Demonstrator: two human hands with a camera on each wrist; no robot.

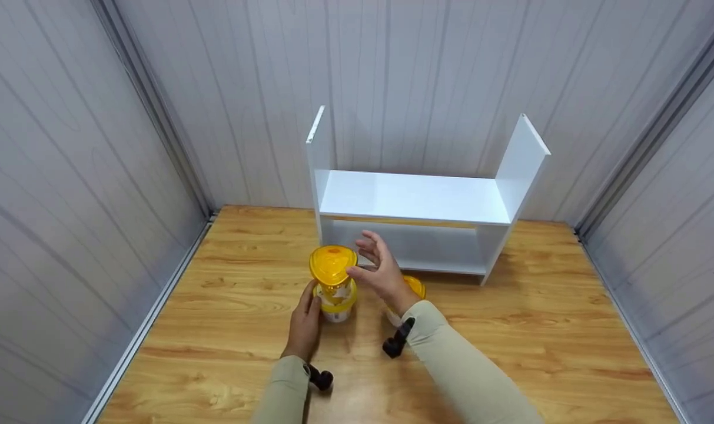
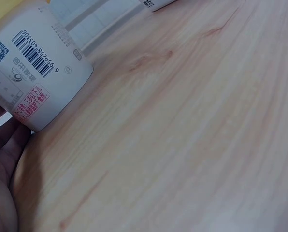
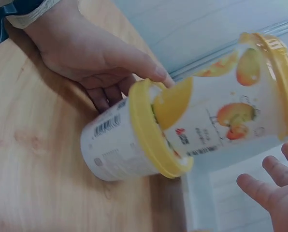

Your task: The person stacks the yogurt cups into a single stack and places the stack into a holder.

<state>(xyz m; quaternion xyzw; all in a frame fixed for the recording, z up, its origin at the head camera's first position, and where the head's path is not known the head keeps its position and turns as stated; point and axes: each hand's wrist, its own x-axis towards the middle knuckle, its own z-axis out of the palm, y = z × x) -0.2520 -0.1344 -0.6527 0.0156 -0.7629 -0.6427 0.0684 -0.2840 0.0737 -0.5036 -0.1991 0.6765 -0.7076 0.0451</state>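
Note:
A white cup (image 3: 219, 113) with a yellow lid and mango pictures stands on top of a second yellow-lidded cup (image 3: 117, 145), which rests on the wooden table. My left hand (image 1: 304, 324) holds the lower cup from the left, its thumb close to the lid and other fingers partly hidden behind the cup. A barcode and red print show on that cup (image 2: 37, 63) in the left wrist view. To the right of the upper lid, my right hand (image 1: 383, 277) stands apart with spread, slightly bent fingers and nothing in it. A third yellow-lidded cup (image 1: 415, 285) is partly hidden behind the right hand.
Behind the cups stands a white two-level shelf (image 1: 415, 194) with upright side panels. The wooden table (image 1: 233, 330) runs to pale panelled walls (image 1: 262, 100) at the back and sides. Black wrist cameras (image 1: 396, 344) sit on both cuffs.

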